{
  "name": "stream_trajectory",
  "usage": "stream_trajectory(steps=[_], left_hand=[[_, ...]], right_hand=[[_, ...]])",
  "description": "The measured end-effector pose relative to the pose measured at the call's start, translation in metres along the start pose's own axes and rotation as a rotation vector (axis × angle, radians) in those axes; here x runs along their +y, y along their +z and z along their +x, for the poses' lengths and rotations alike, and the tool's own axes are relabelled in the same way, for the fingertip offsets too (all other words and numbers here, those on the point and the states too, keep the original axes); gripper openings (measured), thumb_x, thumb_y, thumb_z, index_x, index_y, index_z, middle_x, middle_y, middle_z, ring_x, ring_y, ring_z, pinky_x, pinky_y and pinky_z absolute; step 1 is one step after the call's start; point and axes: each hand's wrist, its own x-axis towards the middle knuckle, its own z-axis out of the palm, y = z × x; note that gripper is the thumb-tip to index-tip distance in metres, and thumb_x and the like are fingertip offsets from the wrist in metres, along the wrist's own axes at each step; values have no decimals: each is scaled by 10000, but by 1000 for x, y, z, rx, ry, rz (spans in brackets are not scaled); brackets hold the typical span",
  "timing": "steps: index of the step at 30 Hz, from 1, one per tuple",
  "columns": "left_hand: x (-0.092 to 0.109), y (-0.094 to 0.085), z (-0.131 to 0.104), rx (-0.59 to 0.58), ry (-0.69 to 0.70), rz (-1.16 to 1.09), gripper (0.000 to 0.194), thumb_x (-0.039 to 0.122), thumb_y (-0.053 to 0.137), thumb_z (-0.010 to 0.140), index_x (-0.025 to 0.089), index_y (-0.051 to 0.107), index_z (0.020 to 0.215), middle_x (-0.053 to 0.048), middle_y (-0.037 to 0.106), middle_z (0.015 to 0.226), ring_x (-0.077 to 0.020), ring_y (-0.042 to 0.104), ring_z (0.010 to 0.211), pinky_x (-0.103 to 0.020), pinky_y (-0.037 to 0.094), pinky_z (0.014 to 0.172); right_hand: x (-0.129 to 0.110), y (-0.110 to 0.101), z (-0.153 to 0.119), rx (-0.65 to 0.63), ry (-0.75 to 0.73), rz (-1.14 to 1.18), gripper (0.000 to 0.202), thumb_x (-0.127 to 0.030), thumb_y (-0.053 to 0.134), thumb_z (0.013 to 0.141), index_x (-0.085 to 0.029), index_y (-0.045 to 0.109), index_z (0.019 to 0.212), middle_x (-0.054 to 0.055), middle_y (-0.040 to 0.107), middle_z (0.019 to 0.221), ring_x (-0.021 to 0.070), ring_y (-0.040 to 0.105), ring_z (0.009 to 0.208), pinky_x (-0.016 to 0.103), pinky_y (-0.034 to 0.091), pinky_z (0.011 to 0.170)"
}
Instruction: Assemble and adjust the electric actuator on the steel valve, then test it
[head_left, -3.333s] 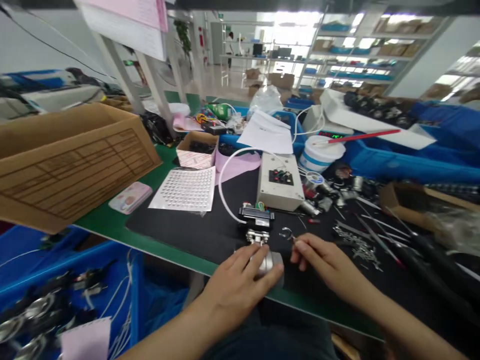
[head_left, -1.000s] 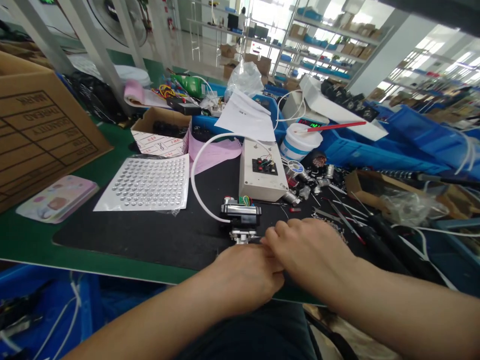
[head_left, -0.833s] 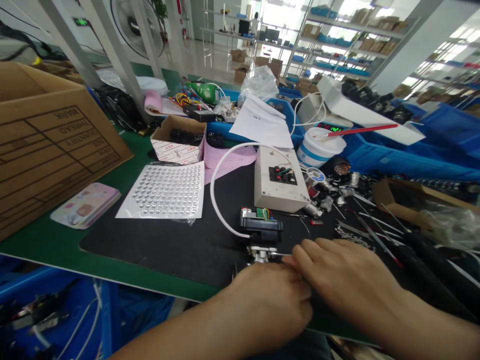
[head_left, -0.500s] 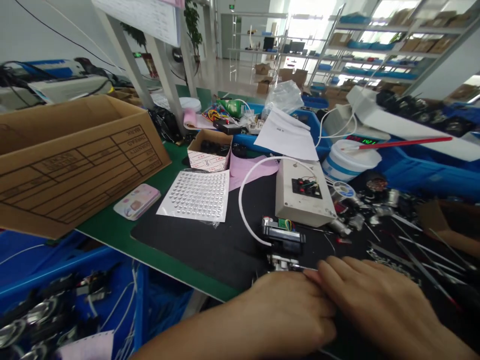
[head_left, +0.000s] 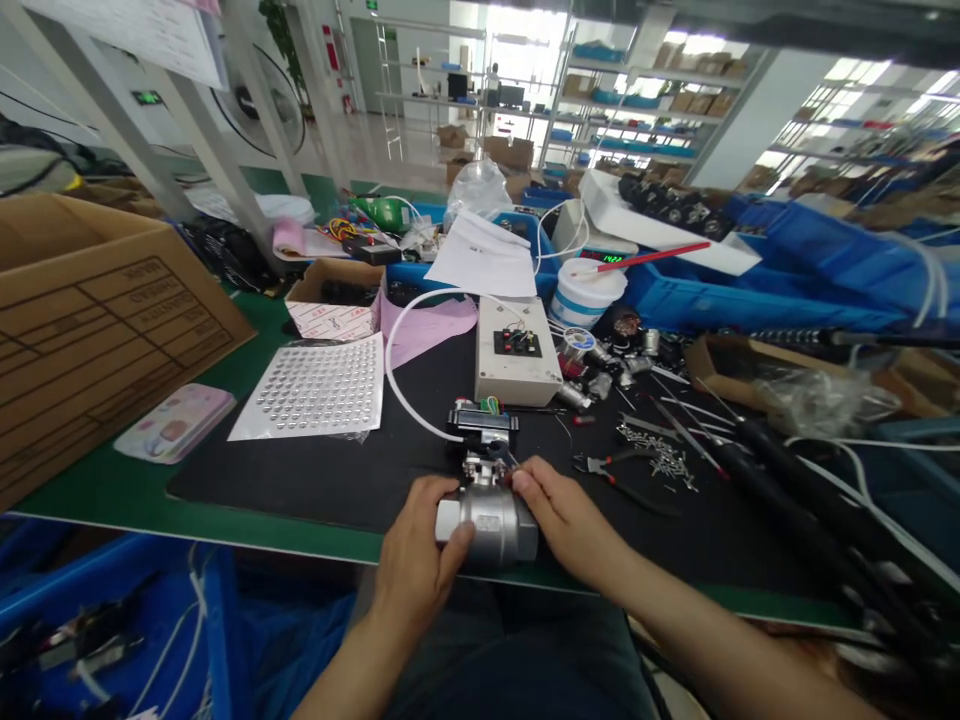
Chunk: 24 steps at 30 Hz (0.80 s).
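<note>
A silver metal valve body [head_left: 489, 524] lies at the table's front edge, with a black and silver actuator [head_left: 484, 425] mounted on its far side. My left hand [head_left: 421, 545] grips the valve's left end, thumb on top. Beside the valve's right side, my right hand [head_left: 559, 510] pinches a thin metal tool [head_left: 513, 459] that reaches toward the bracket between valve and actuator. A white cable [head_left: 391, 372] curves from the actuator to a grey box [head_left: 517, 372] with red and black terminals.
Pliers [head_left: 626, 478] and loose screws [head_left: 670, 462] lie to the right. A sheet of clear round stickers [head_left: 315, 388] and a cardboard box [head_left: 105, 330] are at the left. Farther back stand a white tub [head_left: 589, 295] and blue bins. Dark tools crowd the far right.
The camera view has shifted, so the table contents sit further left and the valve now shows. My hands, close together before, are now apart on either side of the valve.
</note>
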Motion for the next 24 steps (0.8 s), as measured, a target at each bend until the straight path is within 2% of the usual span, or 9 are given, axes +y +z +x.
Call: stream_trajectory(steps=[3,6,10,12,14,17,20,22,24], left_hand=[[31,-15,19,21,52,87,255,352,373,950,194,553,1041,-70,579,939,-208,614,855,-342,537,722],[57,-30,36,-49,133,323,209,345,451,911,222,618,939,-58,561,854,-233,585,792,-353,522,642],[68,-26,42,-15,158,506,187,279,470,879,204,630,819,-76,551,789,-262,553,737,-382,507,589],[67,-20,39,29,244,491,177,217,460,879,172,631,880,-99,592,874,-265,568,810,-401,523,677],[65,-19,38,-35,397,434,199,134,445,881,140,618,979,-100,623,1012,-244,570,956,-404,485,894],[64,-27,41,-327,594,365,167,107,501,874,148,600,1002,-42,639,1020,-199,553,993,-360,364,1049],[65,-34,47,-536,693,322,26,157,588,852,181,578,845,5,625,844,-176,540,790,-325,447,838],[65,-32,48,-556,744,291,100,189,594,862,194,548,774,24,605,761,-166,518,704,-316,431,702],[66,-26,45,-478,756,285,137,220,591,880,193,541,756,33,598,718,-160,513,674,-313,407,660]], right_hand=[[2,18,-2,67,24,135,314,-303,275,1028,-193,492,829,31,632,762,168,606,697,248,458,630],[2,29,1,21,-33,255,279,-299,287,1023,-197,482,851,36,643,774,167,617,705,246,479,643],[5,30,8,-28,-75,292,214,-249,299,1010,-201,471,893,57,669,831,176,653,790,253,507,699],[11,20,7,-49,-76,240,231,-227,298,1009,-197,483,875,54,669,817,172,661,790,249,515,705],[17,3,2,-71,-92,104,273,-212,298,1010,-190,507,836,44,662,778,165,656,734,247,513,684],[22,-26,-8,-67,-189,-229,276,-203,341,1002,-172,578,864,62,684,835,183,663,764,266,496,690],[12,-48,-15,-82,-279,-575,209,-221,443,979,-183,626,884,42,690,801,200,674,733,257,442,612],[-3,-55,-15,-82,-313,-765,191,-249,524,952,-199,618,794,10,657,683,197,654,613,251,345,505],[-21,-57,-12,-59,-362,-889,177,-252,604,903,-207,592,732,-9,623,614,193,621,521,261,232,451]])
